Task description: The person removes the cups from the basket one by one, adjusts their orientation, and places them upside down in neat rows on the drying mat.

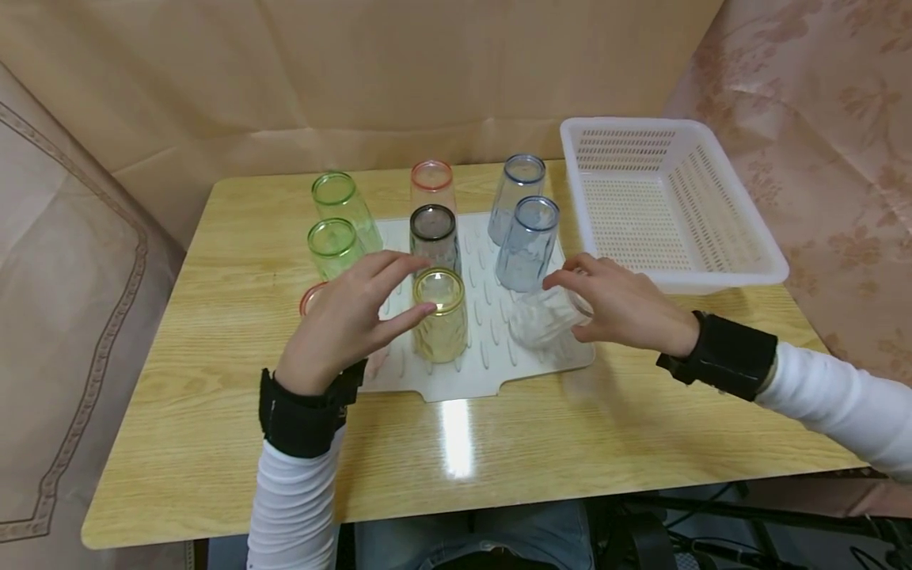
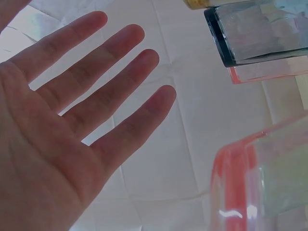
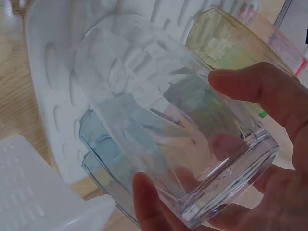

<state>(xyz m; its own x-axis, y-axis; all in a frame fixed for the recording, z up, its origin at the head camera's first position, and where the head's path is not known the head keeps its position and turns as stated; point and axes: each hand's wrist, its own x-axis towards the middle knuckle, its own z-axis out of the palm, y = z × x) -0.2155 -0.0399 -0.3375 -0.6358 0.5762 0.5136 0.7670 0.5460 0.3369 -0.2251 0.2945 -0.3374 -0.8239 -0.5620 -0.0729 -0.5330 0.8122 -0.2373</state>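
My right hand (image 1: 623,307) grips a clear glass (image 1: 539,318) by its thick base end. That glass is tilted, mouth toward the front right part of the white ridged tray (image 1: 492,356). In the right wrist view, fingers and thumb wrap the clear glass (image 3: 159,106) near its base. My left hand (image 1: 345,317) hovers beside the yellow glass (image 1: 440,328), holding nothing; whether its thumb touches that glass cannot be told. Its fingers (image 2: 122,72) are spread in the left wrist view. The yellow glass, a black glass (image 1: 435,241) and two blue glasses (image 1: 526,253) stand base-up on the tray.
A white perforated plastic basket (image 1: 684,279) stands at the table's right rear. Two green glasses (image 1: 349,210) are at the left. One red glass (image 1: 432,190) stands behind the black one; another red rim (image 1: 311,297) is partly hidden by my left hand.
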